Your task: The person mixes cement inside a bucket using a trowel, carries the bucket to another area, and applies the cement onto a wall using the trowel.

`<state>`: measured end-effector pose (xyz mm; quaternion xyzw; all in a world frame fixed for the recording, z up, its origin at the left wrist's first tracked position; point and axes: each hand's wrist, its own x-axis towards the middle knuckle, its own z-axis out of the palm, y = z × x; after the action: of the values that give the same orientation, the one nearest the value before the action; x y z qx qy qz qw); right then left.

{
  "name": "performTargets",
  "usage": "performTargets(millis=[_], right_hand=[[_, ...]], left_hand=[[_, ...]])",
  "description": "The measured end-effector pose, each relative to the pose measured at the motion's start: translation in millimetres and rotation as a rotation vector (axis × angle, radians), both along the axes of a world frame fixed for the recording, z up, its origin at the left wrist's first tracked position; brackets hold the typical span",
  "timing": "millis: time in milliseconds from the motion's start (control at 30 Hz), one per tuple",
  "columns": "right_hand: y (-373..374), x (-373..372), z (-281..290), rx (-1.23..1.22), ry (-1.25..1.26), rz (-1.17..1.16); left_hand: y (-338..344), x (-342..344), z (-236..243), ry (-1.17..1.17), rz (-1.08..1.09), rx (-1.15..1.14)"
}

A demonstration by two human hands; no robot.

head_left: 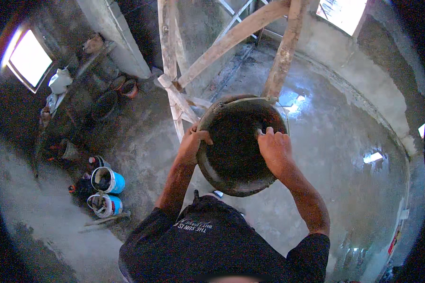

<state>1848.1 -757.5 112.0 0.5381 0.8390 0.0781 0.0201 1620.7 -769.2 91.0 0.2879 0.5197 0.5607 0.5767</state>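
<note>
A dark, round bucket [231, 186] with a dirty, worn surface and a thin pale handle is held up at chest height before me. My left hand [196, 141] is closed on its left rim, the thumb curled over to the inside. My right hand [275, 146] is over the bucket's right part, fingers curled around a small pale thing that I cannot make out. The bucket's dark inside is too dim to tell what it contains.
Rough wooden posts and braces [231, 33] rise ahead, against the bucket's far side in view. Paint-type buckets [115, 181] and a loose stick [106, 219] lie low at left. A ledge [87, 66] bears bags. A curved concrete wall [382, 85] runs along the right.
</note>
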Motion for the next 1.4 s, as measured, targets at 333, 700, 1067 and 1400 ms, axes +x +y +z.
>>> performTargets(millis=[333, 700, 1067, 1400], right_hand=[[-42, 130, -10, -0.335, -0.097, 0.099], [-51, 319, -11, -0.003, 0.525, -0.147], [16, 435, -84, -0.125, 1.629, -0.273], [127, 517, -121, -0.063, 1.572, -0.374]], left_hand=[[-35, 102, -24, 0.038, -0.027, 0.018], [-36, 235, -35, -0.176, -0.061, 0.086], [56, 336, -59, -0.234, -0.159, -0.023], [189, 426, -105, 0.027, -0.185, -0.179]])
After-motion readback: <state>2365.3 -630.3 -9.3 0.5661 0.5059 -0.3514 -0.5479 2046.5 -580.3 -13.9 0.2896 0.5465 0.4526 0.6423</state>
